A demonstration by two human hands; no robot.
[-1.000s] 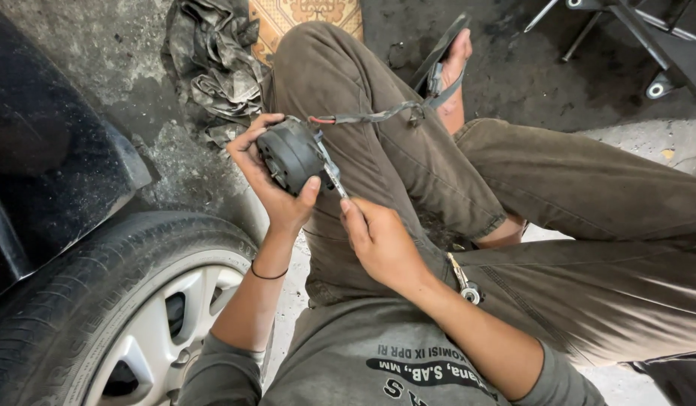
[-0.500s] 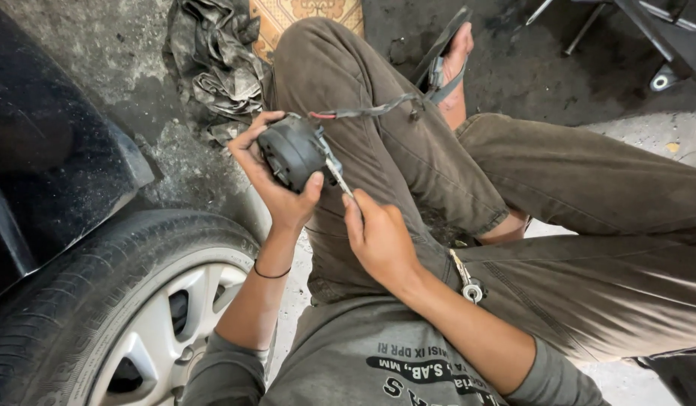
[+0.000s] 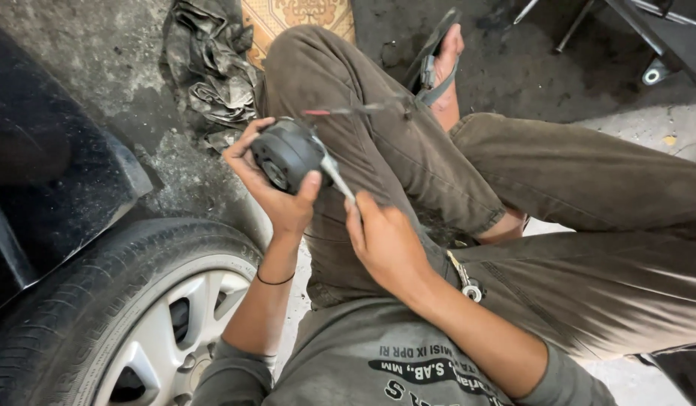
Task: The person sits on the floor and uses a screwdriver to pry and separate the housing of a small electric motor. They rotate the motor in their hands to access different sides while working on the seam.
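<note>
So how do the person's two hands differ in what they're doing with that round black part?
The left hand cups the round black part from below, fingers spread around its rim; the right hand pinches only a thin metal tool whose tip meets the part. The left wrist wears a thin dark band; the right wrist is bare. Both are bare hands raised over the lap.

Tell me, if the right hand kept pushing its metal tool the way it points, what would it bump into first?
The right hand aims its slim metal tool up-left, at the round black motor-like part in the left hand. The tip already looks to touch it, though depth is hard to judge.
</note>
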